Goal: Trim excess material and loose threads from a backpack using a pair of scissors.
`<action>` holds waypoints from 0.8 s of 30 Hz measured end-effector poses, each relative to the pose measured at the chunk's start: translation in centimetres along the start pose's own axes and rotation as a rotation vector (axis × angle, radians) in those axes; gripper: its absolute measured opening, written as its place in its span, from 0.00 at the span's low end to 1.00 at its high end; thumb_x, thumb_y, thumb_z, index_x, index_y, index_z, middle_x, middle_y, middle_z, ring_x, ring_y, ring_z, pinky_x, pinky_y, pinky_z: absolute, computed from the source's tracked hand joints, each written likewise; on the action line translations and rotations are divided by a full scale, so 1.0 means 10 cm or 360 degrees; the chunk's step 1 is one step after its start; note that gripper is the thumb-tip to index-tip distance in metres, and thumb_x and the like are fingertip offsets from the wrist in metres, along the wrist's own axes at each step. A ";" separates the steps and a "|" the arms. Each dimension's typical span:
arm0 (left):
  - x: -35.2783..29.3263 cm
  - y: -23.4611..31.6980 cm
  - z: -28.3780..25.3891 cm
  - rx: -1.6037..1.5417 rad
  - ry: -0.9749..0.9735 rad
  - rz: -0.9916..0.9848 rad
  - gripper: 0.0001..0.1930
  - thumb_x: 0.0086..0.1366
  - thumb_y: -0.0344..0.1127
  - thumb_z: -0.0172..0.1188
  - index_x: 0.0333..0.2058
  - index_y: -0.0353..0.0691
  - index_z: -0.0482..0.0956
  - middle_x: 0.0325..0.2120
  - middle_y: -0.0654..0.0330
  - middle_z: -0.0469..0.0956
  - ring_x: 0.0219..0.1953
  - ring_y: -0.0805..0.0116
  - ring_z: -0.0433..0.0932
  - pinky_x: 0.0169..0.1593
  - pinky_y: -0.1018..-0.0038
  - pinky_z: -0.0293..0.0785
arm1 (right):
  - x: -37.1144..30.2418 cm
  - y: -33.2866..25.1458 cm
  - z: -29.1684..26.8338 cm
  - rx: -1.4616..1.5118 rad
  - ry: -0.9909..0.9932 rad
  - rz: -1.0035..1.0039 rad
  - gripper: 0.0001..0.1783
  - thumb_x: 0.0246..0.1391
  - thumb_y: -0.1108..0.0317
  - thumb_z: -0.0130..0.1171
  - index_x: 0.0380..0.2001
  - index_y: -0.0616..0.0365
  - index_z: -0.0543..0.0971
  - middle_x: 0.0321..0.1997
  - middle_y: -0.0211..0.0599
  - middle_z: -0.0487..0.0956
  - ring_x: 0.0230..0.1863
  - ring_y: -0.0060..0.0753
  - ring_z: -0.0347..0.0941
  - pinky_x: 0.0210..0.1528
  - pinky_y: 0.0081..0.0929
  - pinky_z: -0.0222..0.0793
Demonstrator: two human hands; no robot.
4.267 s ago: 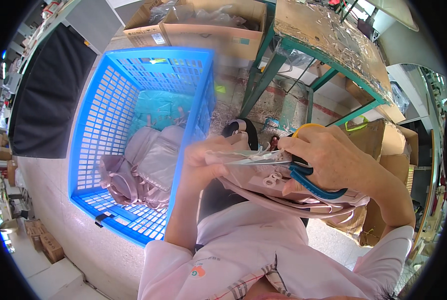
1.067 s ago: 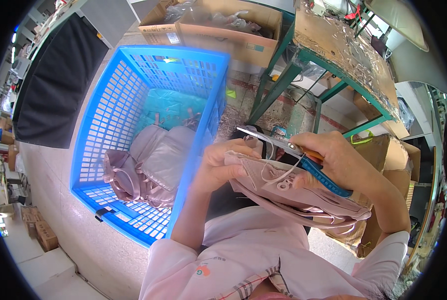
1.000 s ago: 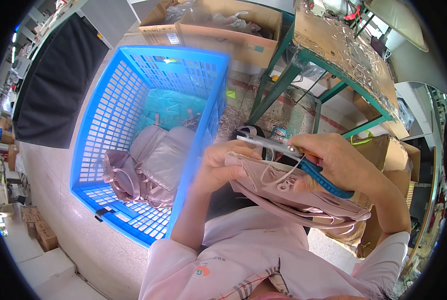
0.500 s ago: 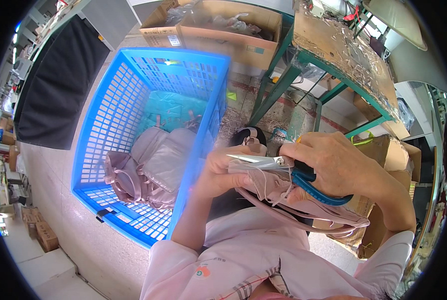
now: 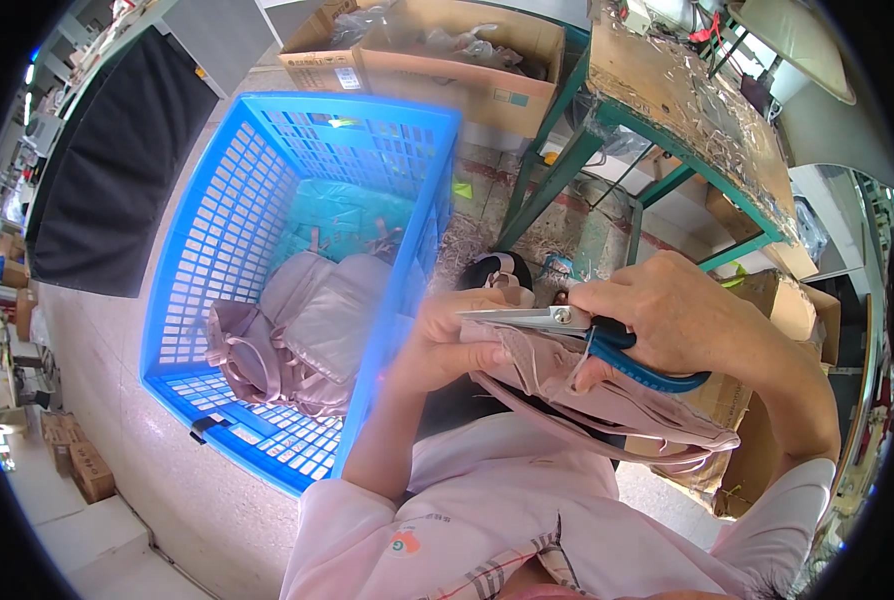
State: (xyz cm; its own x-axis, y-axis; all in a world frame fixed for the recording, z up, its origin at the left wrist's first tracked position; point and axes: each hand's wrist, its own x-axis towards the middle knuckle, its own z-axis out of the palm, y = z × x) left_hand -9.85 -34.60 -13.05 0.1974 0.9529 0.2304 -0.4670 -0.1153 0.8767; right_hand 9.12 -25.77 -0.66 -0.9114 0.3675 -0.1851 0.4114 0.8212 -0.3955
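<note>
In my right hand (image 5: pixel 657 310) is a pair of scissors (image 5: pixel 632 368) with dark blue handles, its metal blades closed together and pointing left across the edge of a dusty-pink fabric bag (image 5: pixel 617 405). My left hand (image 5: pixel 447 345) pinches the bag's edge between thumb and fingers, close to the blade tips. The bag hangs over my lap, with a long strap (image 5: pixel 547 425) curving below it. More pink bags (image 5: pixel 317 310) lie inside the blue plastic basket (image 5: pixel 267 470) to my left, beside a folded turquoise sheet (image 5: pixel 337 215).
A green-framed worktable (image 5: pixel 657 80) littered with scraps stands at the far right. Cardboard boxes (image 5: pixel 467 85) holding plastic bags sit behind the basket. Another open cardboard box (image 5: pixel 757 470) is at my right. Thread scraps (image 5: pixel 477 230) cover the floor below the worktable.
The scissor blades have gone from slightly apart to closed. The loose thread ends that hung by the bag's edge no longer show there. My left hand keeps its pinch.
</note>
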 end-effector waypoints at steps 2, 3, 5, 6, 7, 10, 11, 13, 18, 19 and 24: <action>0.00 0.02 0.03 -0.0044 0.0016 -0.0024 0.17 0.47 0.35 0.63 0.36 0.31 0.76 0.35 0.57 0.74 0.38 0.68 0.71 0.43 0.75 0.65 | -0.01 0.01 -0.07 0.0113 0.0069 -0.0018 0.20 0.35 0.55 0.63 0.25 0.58 0.71 0.15 0.43 0.71 0.21 0.49 0.70 0.22 0.38 0.63; 0.00 0.02 0.05 -0.0059 0.0038 -0.0110 0.18 0.47 0.35 0.63 0.36 0.31 0.75 0.35 0.57 0.74 0.38 0.68 0.71 0.43 0.75 0.65 | -0.01 0.01 -0.11 0.0178 0.0052 0.0041 0.22 0.34 0.52 0.64 0.26 0.58 0.72 0.16 0.42 0.71 0.22 0.49 0.70 0.24 0.38 0.63; 0.02 0.03 0.07 -0.0018 0.0010 -0.0037 0.18 0.47 0.35 0.64 0.37 0.32 0.75 0.34 0.58 0.74 0.37 0.69 0.71 0.42 0.76 0.65 | -0.02 -0.01 -0.18 0.0139 -0.0019 0.0077 0.24 0.33 0.49 0.64 0.28 0.57 0.72 0.18 0.41 0.72 0.24 0.48 0.70 0.26 0.38 0.63; 0.04 0.03 0.08 0.0043 -0.0010 -0.0041 0.19 0.46 0.34 0.64 0.38 0.33 0.75 0.33 0.59 0.74 0.35 0.71 0.71 0.41 0.77 0.65 | -0.02 -0.03 -0.20 0.0101 -0.0085 0.0113 0.27 0.32 0.47 0.64 0.30 0.56 0.73 0.19 0.41 0.72 0.26 0.47 0.71 0.28 0.38 0.63; 0.04 0.04 0.09 0.0034 -0.0019 0.0003 0.19 0.46 0.34 0.64 0.38 0.33 0.75 0.33 0.59 0.74 0.35 0.71 0.71 0.41 0.77 0.65 | -0.02 -0.04 -0.23 0.0098 -0.0086 0.0115 0.27 0.32 0.47 0.64 0.30 0.56 0.73 0.19 0.41 0.72 0.26 0.47 0.71 0.28 0.38 0.63; 0.06 0.05 0.12 0.0130 -0.0016 -0.0063 0.19 0.47 0.33 0.64 0.39 0.34 0.75 0.28 0.62 0.74 0.31 0.73 0.68 0.37 0.79 0.64 | -0.01 -0.09 -0.30 0.0000 -0.0247 0.0154 0.27 0.30 0.52 0.66 0.34 0.55 0.71 0.25 0.34 0.70 0.28 0.38 0.69 0.29 0.32 0.63; 0.07 0.06 0.13 0.0108 -0.0031 -0.0041 0.19 0.47 0.33 0.64 0.39 0.35 0.75 0.26 0.63 0.73 0.30 0.74 0.67 0.36 0.79 0.63 | -0.02 -0.11 -0.32 -0.0039 -0.0296 0.0194 0.26 0.32 0.55 0.66 0.35 0.54 0.71 0.27 0.34 0.70 0.30 0.39 0.69 0.30 0.32 0.64; 0.08 0.08 0.14 0.0088 -0.0048 -0.0016 0.18 0.47 0.33 0.64 0.39 0.35 0.75 0.25 0.64 0.72 0.28 0.75 0.65 0.34 0.79 0.62 | -0.01 -0.13 -0.35 -0.0080 -0.0341 0.0233 0.24 0.33 0.57 0.66 0.35 0.54 0.71 0.28 0.35 0.70 0.32 0.39 0.69 0.31 0.33 0.64; 0.07 0.12 0.18 0.0154 -0.0029 -0.0158 0.16 0.48 0.33 0.64 0.37 0.35 0.75 0.23 0.65 0.72 0.27 0.78 0.65 0.33 0.80 0.62 | 0.02 -0.19 -0.42 -0.0157 -0.0438 0.0298 0.22 0.35 0.61 0.64 0.36 0.53 0.70 0.30 0.38 0.70 0.35 0.42 0.68 0.34 0.36 0.65; 0.07 0.12 0.19 0.0150 -0.0031 -0.0157 0.16 0.48 0.33 0.64 0.37 0.35 0.75 0.23 0.65 0.72 0.27 0.78 0.65 0.33 0.80 0.62 | 0.02 -0.19 -0.43 -0.0116 -0.0396 0.0253 0.22 0.35 0.61 0.64 0.36 0.53 0.70 0.30 0.38 0.70 0.35 0.42 0.68 0.34 0.36 0.65; 0.07 0.11 0.21 0.0096 0.0006 -0.0161 0.14 0.48 0.32 0.64 0.35 0.36 0.76 0.21 0.68 0.71 0.25 0.81 0.66 0.30 0.82 0.63 | 0.04 -0.20 -0.42 -0.0082 -0.0471 0.0312 0.30 0.33 0.42 0.62 0.29 0.58 0.72 0.26 0.43 0.70 0.35 0.46 0.69 0.36 0.36 0.63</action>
State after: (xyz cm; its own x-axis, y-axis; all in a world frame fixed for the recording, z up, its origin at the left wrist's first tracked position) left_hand -8.40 -34.62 -11.04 0.2374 0.9616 0.1379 -0.3919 -0.0351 0.9194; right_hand 7.93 -25.44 3.87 -0.7706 0.3838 -0.5087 0.5705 0.7712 -0.2823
